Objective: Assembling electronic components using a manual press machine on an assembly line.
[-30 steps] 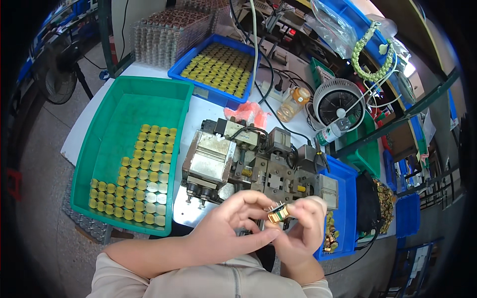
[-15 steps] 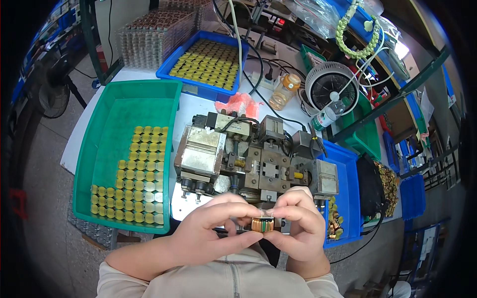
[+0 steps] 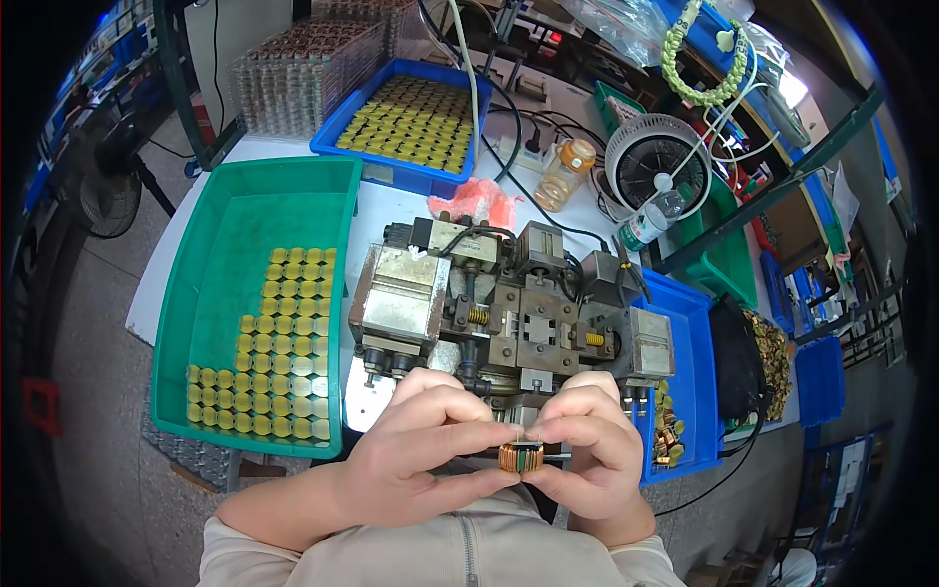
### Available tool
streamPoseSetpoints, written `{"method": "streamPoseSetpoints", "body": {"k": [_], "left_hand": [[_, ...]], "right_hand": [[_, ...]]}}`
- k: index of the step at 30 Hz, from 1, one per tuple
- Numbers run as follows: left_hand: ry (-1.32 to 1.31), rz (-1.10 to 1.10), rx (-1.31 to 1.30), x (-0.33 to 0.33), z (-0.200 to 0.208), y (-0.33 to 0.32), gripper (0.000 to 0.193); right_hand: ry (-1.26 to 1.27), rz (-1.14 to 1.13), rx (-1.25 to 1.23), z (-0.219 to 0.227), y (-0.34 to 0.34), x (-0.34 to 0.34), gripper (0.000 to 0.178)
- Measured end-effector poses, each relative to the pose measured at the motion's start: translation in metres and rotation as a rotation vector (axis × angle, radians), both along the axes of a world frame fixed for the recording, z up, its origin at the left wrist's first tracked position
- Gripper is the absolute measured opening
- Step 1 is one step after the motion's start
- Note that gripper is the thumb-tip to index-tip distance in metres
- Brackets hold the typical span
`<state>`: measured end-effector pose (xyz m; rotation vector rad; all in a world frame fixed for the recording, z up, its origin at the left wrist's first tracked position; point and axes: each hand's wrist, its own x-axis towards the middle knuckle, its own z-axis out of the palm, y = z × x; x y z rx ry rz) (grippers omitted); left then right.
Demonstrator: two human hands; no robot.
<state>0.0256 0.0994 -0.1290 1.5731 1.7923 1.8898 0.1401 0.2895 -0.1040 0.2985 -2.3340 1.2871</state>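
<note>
- A grey metal press machine fills the bench before me, with a green tray of brass-coloured coils to my left.
- My left hand and right hand meet just below it.
- Both hands' fingertips pinch a small copper-wound coil; it probably wants careful seating into the machine next.

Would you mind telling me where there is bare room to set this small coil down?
The upper half of the green tray is bare, above its rows of yellow parts. A white strip of table lies between that tray and the metal machine. The blue bins and the right side are crowded.
</note>
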Motion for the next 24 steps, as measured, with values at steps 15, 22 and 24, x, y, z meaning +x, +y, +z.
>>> {"method": "streamPoseSetpoints", "body": {"k": [15, 22, 24], "left_hand": [[0.108, 0.055, 0.015, 0.0019, -0.0009, -0.0016, 0.032], [0.143, 0.077, 0.024, 0.003, -0.0041, -0.0017, 0.032], [0.157, 0.085, 0.031, 0.0031, -0.0048, -0.0017, 0.032]], "right_hand": [[0.015, -0.04, 0.026, 0.0007, -0.0048, 0.0026, 0.03], [0.058, -0.036, 0.037, -0.0012, -0.0051, 0.0015, 0.029], [0.069, -0.037, 0.038, -0.0015, -0.0052, 0.0014, 0.029]]}}
